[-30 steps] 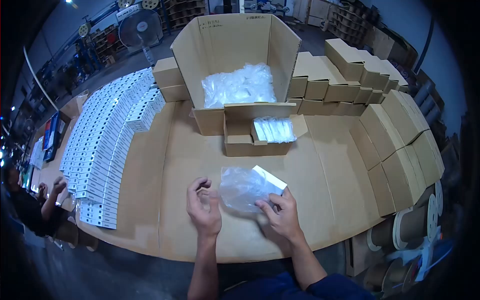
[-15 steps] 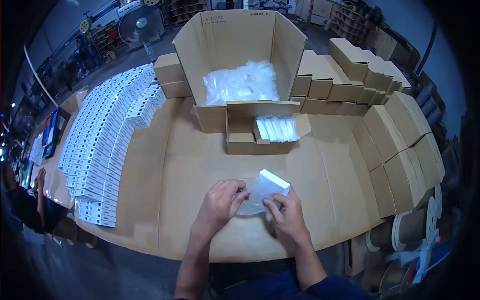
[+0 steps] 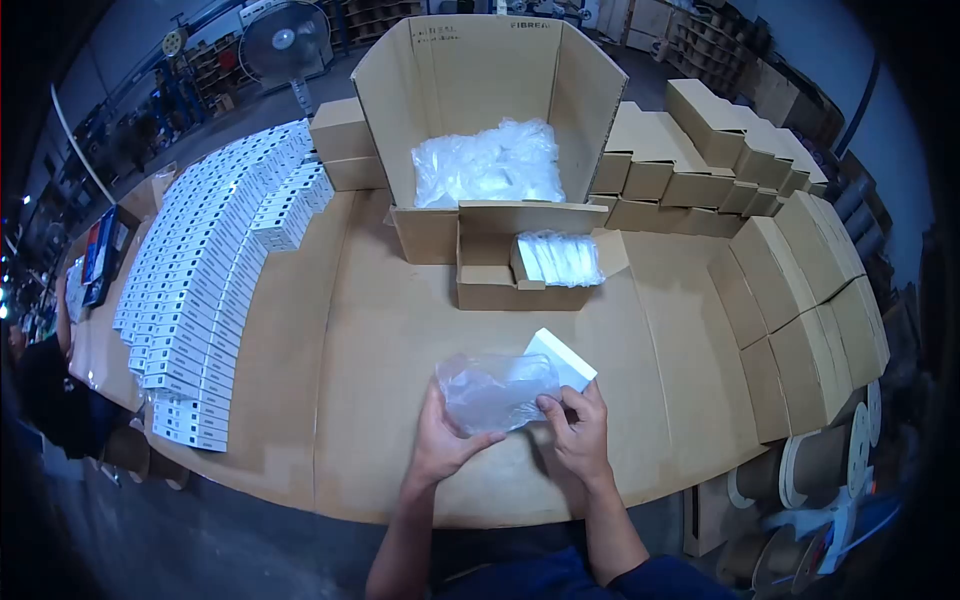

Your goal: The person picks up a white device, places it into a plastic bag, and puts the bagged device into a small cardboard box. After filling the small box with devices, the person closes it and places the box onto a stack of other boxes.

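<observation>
A clear plastic bag (image 3: 495, 390) is spread between my hands above the cardboard tabletop. My left hand (image 3: 447, 443) holds its left side, thumb along the lower edge and the other fingers partly hidden behind the film. My right hand (image 3: 578, 425) is closed on a small white box (image 3: 562, 358) and pinches the bag's right edge against it. The box stands tilted, its upper part showing beyond the bag. Beyond my hands, an open small carton (image 3: 520, 297) holds a row of white boxes wrapped in plastic (image 3: 560, 260).
A tall open carton (image 3: 480, 75) holds a heap of clear plastic bags (image 3: 490, 165). White labelled boxes (image 3: 205, 270) are stacked on the left. Brown cartons (image 3: 800, 290) line the right and back right. Another person (image 3: 55, 385) is at the far left.
My left hand has gone from pinching the bag's edge to holding its widened left side. The bag is spread flatter, and the white box has shifted slightly right and tilted more.
</observation>
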`<act>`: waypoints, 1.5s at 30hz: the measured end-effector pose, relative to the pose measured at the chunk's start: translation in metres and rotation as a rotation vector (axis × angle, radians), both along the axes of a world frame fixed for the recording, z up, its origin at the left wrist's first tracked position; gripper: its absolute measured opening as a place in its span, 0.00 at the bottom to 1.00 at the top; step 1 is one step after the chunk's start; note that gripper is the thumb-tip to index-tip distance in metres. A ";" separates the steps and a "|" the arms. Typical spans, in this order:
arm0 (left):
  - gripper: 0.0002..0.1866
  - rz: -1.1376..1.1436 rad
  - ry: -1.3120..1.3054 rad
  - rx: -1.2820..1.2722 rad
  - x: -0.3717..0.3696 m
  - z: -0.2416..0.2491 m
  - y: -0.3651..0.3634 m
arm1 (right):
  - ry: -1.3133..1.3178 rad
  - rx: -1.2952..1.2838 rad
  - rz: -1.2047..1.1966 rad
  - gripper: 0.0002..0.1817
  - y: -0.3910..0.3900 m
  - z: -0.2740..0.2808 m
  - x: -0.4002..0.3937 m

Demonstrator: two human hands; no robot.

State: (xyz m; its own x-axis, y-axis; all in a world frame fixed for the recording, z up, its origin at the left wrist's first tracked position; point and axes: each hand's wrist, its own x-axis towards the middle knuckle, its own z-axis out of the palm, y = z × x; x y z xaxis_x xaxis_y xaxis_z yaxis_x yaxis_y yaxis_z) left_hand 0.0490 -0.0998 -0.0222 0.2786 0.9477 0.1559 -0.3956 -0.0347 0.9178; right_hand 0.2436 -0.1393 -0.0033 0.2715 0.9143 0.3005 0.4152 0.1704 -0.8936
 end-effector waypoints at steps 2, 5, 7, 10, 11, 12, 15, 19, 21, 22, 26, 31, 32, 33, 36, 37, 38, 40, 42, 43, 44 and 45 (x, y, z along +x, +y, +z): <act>0.38 -0.009 0.159 -0.095 0.000 -0.005 -0.002 | -0.003 -0.031 0.025 0.09 -0.001 0.000 0.000; 0.24 0.054 0.255 -0.133 0.009 0.008 -0.009 | 0.075 -0.035 0.063 0.08 -0.002 0.008 -0.001; 0.20 0.100 0.284 -0.109 0.009 0.010 -0.008 | 0.290 0.062 0.048 0.09 0.002 0.015 0.005; 0.20 0.093 0.349 -0.086 0.007 0.006 -0.010 | 0.180 0.206 0.005 0.12 0.012 0.021 0.038; 0.20 0.074 0.371 -0.083 0.005 0.008 -0.011 | 0.245 0.266 -0.037 0.13 0.015 0.031 0.040; 0.20 0.055 0.392 -0.078 0.004 0.008 -0.011 | 0.263 0.328 0.002 0.15 0.017 0.040 0.041; 0.20 0.052 0.424 -0.071 0.006 0.004 -0.014 | 0.273 0.424 0.156 0.18 0.019 0.061 0.043; 0.22 0.033 0.425 -0.038 0.011 0.005 -0.015 | 0.030 0.361 0.364 0.16 0.031 0.084 0.047; 0.22 0.026 0.461 -0.009 0.012 0.008 -0.013 | -0.090 0.369 0.465 0.17 0.041 0.092 0.042; 0.23 0.037 0.435 -0.020 0.013 0.006 -0.014 | -0.053 0.314 0.505 0.18 0.043 0.089 0.040; 0.24 0.028 0.444 -0.028 0.012 0.001 -0.013 | -0.046 0.236 0.620 0.15 0.051 0.083 0.036; 0.25 -0.003 0.334 -0.075 0.010 0.005 -0.010 | 0.089 0.160 0.662 0.20 0.056 0.070 0.032; 0.25 -0.019 0.345 -0.076 0.008 0.007 -0.010 | 0.113 0.162 0.662 0.21 0.057 0.066 0.032; 0.25 -0.034 0.357 -0.077 0.006 0.011 -0.009 | 0.137 0.165 0.663 0.22 0.058 0.063 0.032; 0.25 -0.059 0.343 -0.094 0.004 0.012 -0.008 | 0.142 0.128 0.613 0.28 0.057 0.058 0.031; 0.25 -0.062 0.329 -0.102 0.005 0.012 -0.007 | 0.163 0.106 0.609 0.28 0.057 0.056 0.031; 0.25 -0.063 0.317 -0.098 0.005 0.011 -0.006 | 0.193 0.098 0.603 0.28 0.057 0.055 0.030; 0.26 -0.059 0.293 -0.090 0.006 0.007 -0.006 | 0.253 0.081 0.596 0.28 0.055 0.051 0.027; 0.25 -0.070 0.269 -0.088 0.007 0.004 -0.006 | 0.173 0.051 0.591 0.29 0.055 0.050 0.031; 0.25 -0.077 0.258 -0.089 0.007 0.002 -0.007 | 0.135 0.034 0.587 0.29 0.054 0.049 0.033; 0.23 -0.070 0.177 -0.131 0.007 -0.004 -0.008 | 0.155 0.018 0.597 0.28 0.054 0.046 0.034; 0.22 -0.063 0.096 -0.172 0.006 -0.013 -0.009 | 0.174 0.003 0.606 0.27 0.054 0.041 0.034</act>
State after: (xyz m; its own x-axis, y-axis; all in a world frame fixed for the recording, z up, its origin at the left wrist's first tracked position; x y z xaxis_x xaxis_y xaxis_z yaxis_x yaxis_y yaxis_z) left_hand 0.0547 -0.1091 -0.0353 0.3441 0.9382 -0.0367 -0.3025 0.1478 0.9416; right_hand 0.2781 -0.0858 0.0377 -0.2499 0.9203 0.3010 0.0928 0.3322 -0.9386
